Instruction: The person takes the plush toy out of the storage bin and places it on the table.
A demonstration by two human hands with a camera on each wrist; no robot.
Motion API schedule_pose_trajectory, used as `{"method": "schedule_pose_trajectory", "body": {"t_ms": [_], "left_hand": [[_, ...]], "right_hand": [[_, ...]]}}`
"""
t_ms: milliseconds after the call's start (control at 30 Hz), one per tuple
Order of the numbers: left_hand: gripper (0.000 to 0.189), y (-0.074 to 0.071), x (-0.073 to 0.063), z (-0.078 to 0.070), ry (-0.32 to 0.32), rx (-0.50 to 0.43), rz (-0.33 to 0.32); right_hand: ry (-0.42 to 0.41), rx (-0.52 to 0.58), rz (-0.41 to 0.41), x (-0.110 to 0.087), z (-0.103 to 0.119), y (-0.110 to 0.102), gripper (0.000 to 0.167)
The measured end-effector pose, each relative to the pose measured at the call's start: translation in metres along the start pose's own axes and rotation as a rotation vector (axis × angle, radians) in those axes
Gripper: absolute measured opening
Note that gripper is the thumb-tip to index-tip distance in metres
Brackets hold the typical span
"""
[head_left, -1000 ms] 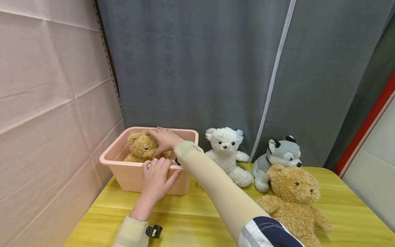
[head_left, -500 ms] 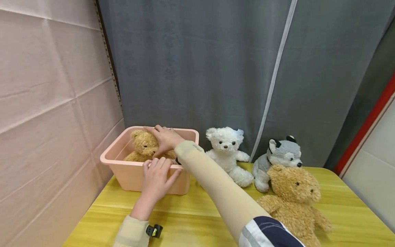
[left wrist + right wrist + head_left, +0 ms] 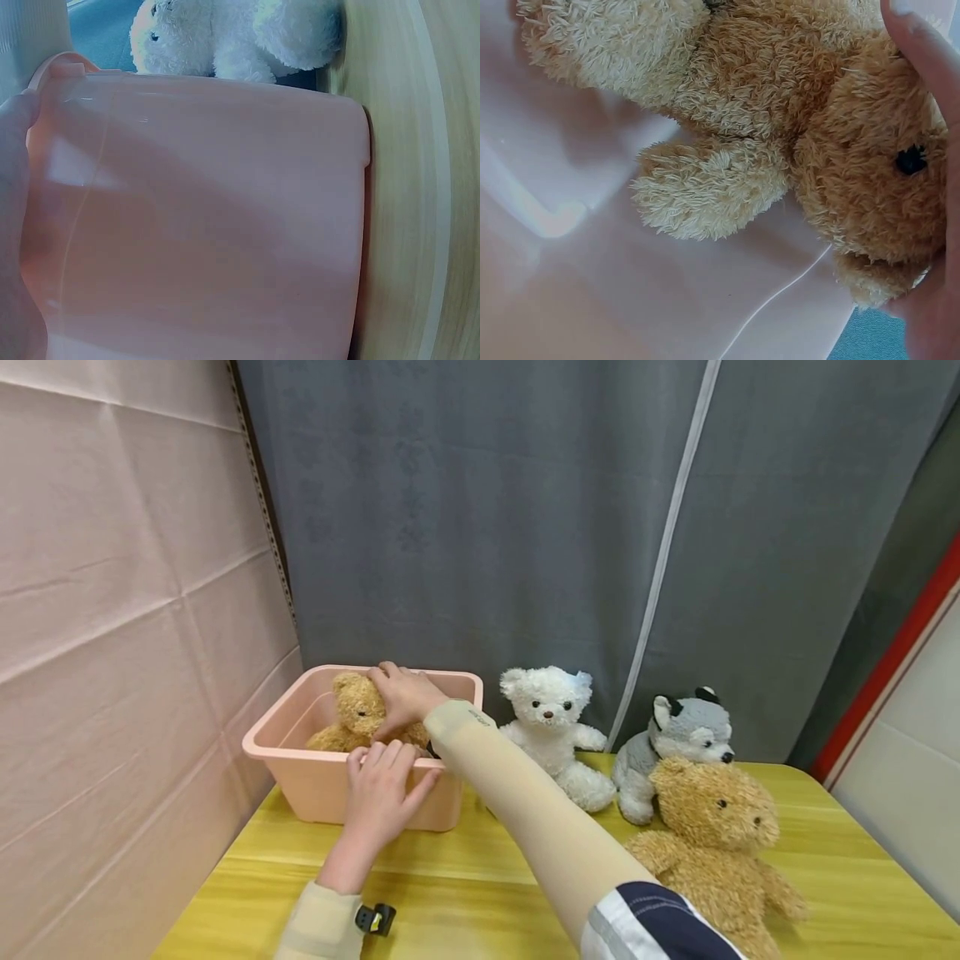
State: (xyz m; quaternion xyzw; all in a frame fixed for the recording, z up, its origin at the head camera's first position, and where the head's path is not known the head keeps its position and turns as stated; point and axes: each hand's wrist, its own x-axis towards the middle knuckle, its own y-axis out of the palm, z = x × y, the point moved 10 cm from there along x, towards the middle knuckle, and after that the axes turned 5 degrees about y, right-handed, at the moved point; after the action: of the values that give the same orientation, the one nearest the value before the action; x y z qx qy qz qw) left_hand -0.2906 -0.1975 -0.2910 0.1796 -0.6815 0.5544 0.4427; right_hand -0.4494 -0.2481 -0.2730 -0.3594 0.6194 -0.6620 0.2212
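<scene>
A brown teddy bear (image 3: 360,706) sits inside a pink plastic bin (image 3: 315,777) at the left of the table. My right hand (image 3: 408,697) reaches over the bin's front rim and grips the bear's head, covering one side of it. In the right wrist view, the bear's furry body (image 3: 757,67) and one black eye show, with fingers along the head. My left hand (image 3: 382,793) holds the front rim, fingers curled over it. The left wrist view shows mostly the bin's outer wall (image 3: 202,217). The bear's lower part is hidden behind the front wall in the head view.
Right of the bin sits a white teddy bear (image 3: 551,727). Farther right are a grey husky plush (image 3: 690,731) and a second brown teddy bear (image 3: 712,860) on the yellow wooden table (image 3: 450,902). A grey curtain (image 3: 465,527) hangs behind; a pale cloth wall (image 3: 112,652) borders the left.
The brown bear in the bin has shifted to the right and its head sits more upright. My right hand moved slightly with it; the left hand stayed on the rim.
</scene>
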Motion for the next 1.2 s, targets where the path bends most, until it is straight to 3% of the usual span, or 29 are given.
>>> {"method": "schedule_pose_trajectory", "body": {"t_ms": [267,500,800,1200], "left_hand": [[0.047,0.002,-0.002,0.002,-0.005,0.001,0.007],[0.045,0.001,-0.002,0.001,0.002,-0.009,-0.001],[0.046,0.001,0.0,0.002,0.003,-0.003,-0.005],[0.049,0.003,0.0,0.003,0.006,0.005,-0.009]], "right_hand": [[0.024,0.048,0.045,-0.001,-0.001,0.002,0.115],[-0.042,0.05,0.01,-0.001,0.004,0.001,0.107],[-0.094,0.171,0.01,0.001,0.005,0.0,0.121],[-0.13,0.177,0.043,0.002,0.01,0.001,0.107]]}}
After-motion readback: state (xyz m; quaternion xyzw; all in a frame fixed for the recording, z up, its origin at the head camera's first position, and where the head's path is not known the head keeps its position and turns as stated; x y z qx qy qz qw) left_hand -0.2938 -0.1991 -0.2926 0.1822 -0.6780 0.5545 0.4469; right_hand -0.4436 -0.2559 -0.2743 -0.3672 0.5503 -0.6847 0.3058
